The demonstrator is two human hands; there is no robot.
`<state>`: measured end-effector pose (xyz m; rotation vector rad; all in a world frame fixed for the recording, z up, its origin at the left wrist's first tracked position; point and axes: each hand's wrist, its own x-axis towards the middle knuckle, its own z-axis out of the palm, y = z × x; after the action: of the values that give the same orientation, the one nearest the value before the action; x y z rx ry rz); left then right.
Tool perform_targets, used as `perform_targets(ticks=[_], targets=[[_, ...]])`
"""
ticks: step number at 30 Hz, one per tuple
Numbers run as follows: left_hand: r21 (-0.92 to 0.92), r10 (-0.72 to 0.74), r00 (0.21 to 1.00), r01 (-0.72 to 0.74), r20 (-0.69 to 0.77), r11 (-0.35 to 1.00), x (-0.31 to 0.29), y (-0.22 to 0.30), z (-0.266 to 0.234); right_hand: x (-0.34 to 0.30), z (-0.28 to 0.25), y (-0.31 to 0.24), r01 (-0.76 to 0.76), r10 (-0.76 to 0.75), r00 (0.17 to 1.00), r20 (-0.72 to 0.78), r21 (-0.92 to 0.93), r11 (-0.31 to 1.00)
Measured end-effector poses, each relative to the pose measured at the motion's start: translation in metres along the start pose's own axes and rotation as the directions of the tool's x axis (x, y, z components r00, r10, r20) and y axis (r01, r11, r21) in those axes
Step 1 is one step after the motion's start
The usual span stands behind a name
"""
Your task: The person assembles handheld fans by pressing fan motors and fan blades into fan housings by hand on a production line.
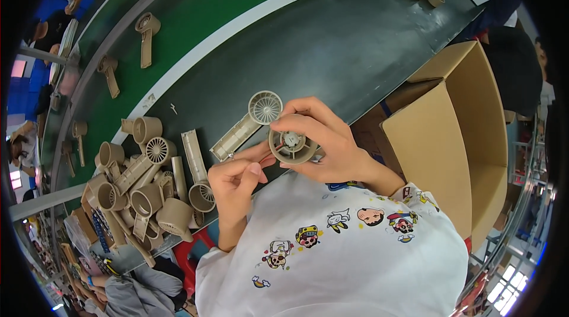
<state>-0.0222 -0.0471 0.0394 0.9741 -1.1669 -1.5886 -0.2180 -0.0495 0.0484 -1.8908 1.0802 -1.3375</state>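
Note:
In my right hand (325,134) is a round beige plastic fan housing (303,156), its open side facing up. A whitish round part (291,139) sits at its centre, with a bit of red wire beside it. My left hand (237,179) is closed at the housing's left side, thumb bent and fingers reaching toward the wire. Whatever those fingers pinch is too small to make out. Just beyond both hands, a beige housing half with a round grille (265,107) and a long channelled handle (236,137) lies on the dark table.
A heap of beige housings (145,198) covers the table's left end. A single housing half (194,157) lies beside it. More housings (146,38) rest on the green conveyor (195,15). At right stands an open cardboard box (438,145). Other people sit along the line.

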Motion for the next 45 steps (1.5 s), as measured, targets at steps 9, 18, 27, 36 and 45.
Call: perform_targets(ticks=[9, 18, 27, 36, 45], targets=[[-0.27, -0.05, 0.991, 0.082, 0.124, 0.959, 0.007, 0.005, -0.001, 0.004, -0.011, 0.0, -0.026, 0.026, 1.0, 0.002, 0.04, 0.999], [-0.288, -0.027, 0.992, 0.061, 0.121, 0.956, 0.004, 0.006, -0.003, 0.003, -0.011, 0.001, -0.015, 0.016, 1.0, -0.019, 0.051, 0.999], [-0.329, -0.069, 0.989, 0.109, 0.132, 0.938, 0.005, 0.008, 0.0, 0.004, -0.012, 0.008, 0.07, -0.066, 0.997, -0.038, 0.125, 0.99], [-0.407, -0.168, 0.976, 0.211, 0.137, 0.889, 0.006, 0.009, 0.001, 0.006, -0.013, 0.009, 0.069, -0.058, 0.996, -0.062, 0.194, 0.979], [0.903, 0.597, 0.802, -0.278, 0.031, 0.328, 0.027, -0.032, 0.008, 0.01, 0.001, 0.024, 0.214, -0.234, 0.972, -0.007, -0.382, 0.899]])
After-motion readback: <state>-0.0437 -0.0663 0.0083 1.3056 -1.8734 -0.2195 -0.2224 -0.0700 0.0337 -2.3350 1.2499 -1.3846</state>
